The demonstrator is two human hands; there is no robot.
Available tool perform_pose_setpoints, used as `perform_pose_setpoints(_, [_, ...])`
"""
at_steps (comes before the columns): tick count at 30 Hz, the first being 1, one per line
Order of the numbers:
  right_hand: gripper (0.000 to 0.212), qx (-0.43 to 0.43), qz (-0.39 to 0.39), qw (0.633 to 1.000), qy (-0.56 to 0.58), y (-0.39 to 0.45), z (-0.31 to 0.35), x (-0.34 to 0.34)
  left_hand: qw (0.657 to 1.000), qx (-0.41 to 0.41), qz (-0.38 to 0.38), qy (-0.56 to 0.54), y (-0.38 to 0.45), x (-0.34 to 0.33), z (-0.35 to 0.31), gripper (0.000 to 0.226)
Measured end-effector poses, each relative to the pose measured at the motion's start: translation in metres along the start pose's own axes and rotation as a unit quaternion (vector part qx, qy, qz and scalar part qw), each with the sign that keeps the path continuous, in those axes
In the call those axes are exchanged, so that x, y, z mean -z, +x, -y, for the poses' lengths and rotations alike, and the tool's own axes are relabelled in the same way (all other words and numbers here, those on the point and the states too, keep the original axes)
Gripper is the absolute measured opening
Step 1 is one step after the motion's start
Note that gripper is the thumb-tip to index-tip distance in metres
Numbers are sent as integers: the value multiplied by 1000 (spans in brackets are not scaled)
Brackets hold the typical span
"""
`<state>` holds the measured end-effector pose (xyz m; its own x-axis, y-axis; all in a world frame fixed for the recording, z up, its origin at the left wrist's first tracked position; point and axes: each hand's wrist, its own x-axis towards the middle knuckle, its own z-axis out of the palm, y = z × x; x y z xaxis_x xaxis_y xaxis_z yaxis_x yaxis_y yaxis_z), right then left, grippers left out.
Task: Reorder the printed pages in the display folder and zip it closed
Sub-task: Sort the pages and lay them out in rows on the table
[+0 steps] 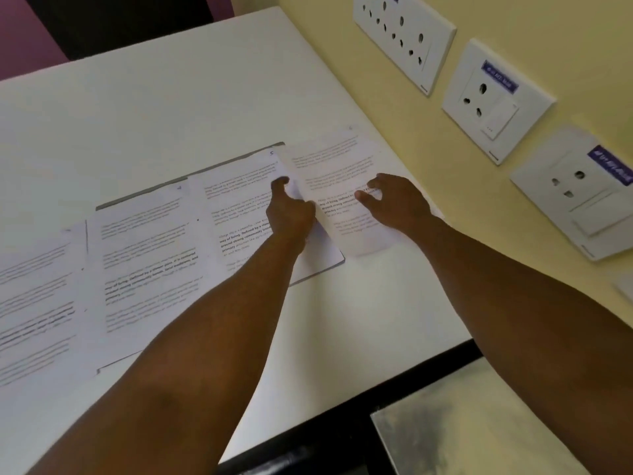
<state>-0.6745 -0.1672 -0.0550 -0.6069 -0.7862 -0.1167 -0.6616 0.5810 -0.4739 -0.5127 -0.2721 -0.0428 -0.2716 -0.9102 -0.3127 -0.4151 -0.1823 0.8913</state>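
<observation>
An open display folder (144, 195) with a grey edge lies flat on the white table, printed pages spread over it. One page (147, 269) covers its left half, another page (236, 200) its right half. A third page (34, 303) lies off to the left. A fourth page (332, 159) lies at the folder's right edge, toward the wall. My left hand (289, 210) pinches that page's left edge. My right hand (397, 200) rests on the same page with fingers curled, thumb and fingertips touching the paper. No zip is visible.
The white table (171, 97) ends at a yellow wall on the right carrying three socket plates (404, 36). The table's near edge is black (342, 416). A grey mottled surface (462, 423) lies below it at lower right.
</observation>
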Motion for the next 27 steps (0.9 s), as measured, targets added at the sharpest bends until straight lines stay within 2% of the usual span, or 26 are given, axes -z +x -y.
perform_pose_setpoints(2, [65, 19, 2, 998, -54, 4, -2, -8, 981, -110, -13, 161, 9, -3, 4, 51])
perform_pose_setpoints(5, [72, 26, -9, 995, -100, 7, -7, -18, 897, -255, -19, 360, 14, -5, 13, 40])
perform_pose_setpoints(7, [74, 24, -16, 993, -118, 6, -10, -23, 848, -303, -5, 434, 12, -6, 15, 42])
perform_pose_setpoints(9, [74, 24, -20, 992, -120, 4, -11, -24, 820, -311, 15, 480, 10, -6, 17, 45])
perform_pose_setpoints(14, [76, 23, 22, 992, -126, -1, -13, -16, 819, -288, 46, 495, 0, -4, 18, 51])
perform_pose_setpoints(19, [72, 26, -32, 993, -106, -32, -5, -2, 826, -291, 54, 480, -28, 11, 21, 56])
perform_pose_setpoints(22, [69, 27, -16, 995, -99, -64, 10, 0, 825, -287, 71, 482, -58, 30, 25, 56])
perform_pose_setpoints(27, [86, 48, -7, 997, -65, -141, 45, -3, 839, -270, 78, 467, -121, 72, 35, 53])
